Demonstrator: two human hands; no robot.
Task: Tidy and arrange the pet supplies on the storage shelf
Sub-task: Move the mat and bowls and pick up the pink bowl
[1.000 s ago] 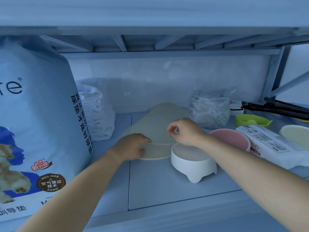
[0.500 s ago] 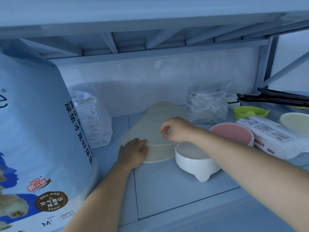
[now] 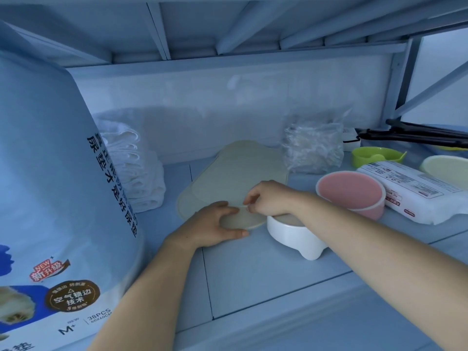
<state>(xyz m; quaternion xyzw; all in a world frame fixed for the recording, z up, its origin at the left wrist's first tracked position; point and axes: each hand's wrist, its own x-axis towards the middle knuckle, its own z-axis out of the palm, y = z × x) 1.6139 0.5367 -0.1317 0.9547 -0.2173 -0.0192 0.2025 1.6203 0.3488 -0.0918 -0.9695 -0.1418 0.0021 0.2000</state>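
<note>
A beige feeding mat [image 3: 238, 171] lies flat on the shelf board [image 3: 253, 274], stretching toward the back wall. My left hand [image 3: 210, 226] grips the mat's near edge, thumb underneath and fingers on top. My right hand [image 3: 268, 198] pinches the same edge just to the right, its wrist over a white footed bowl [image 3: 296, 236]. A pink bowl [image 3: 354, 193] stands right of my right hand.
A large blue pee-pad bag [image 3: 58, 198] fills the left side. Folded white cloths [image 3: 136, 173] stand behind it. A crinkled clear bag [image 3: 312, 148], a green scoop [image 3: 374, 155], a wipes pack [image 3: 415, 191], a cream bowl [image 3: 448, 168] and black tongs [image 3: 415, 134] crowd the right.
My left hand shifted from flat on the mat's left edge to gripping its front edge. My right hand dropped to pinch the same edge. The camera moved closer.
</note>
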